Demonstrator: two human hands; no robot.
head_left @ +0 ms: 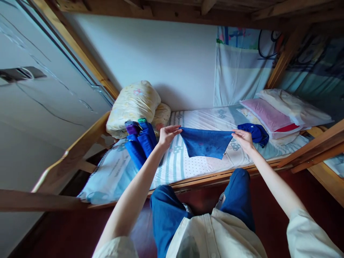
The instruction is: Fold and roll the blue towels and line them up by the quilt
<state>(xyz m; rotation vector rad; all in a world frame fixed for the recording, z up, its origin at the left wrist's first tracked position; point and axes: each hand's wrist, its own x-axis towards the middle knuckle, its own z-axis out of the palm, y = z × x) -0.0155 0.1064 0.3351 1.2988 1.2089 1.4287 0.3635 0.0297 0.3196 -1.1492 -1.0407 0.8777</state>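
Note:
A small dark blue cloth (206,143) hangs stretched between my two hands above the lower bunk bed. My left hand (169,136) pinches its upper left corner, and my right hand (243,139) pinches the upper right corner. Left of the cloth, several rolled garments (139,141), blue with a purple one and a green one among them, lie on the mattress. A crumpled dark blue garment (254,134) rests on the bed just beyond my right hand.
Piled yellow bedding (134,104) stands at the bed's left end, pillows (274,114) at the right end. The patterned mattress (174,170) has a wooden front edge near my knees. Wooden posts and the upper bunk (174,14) frame the space.

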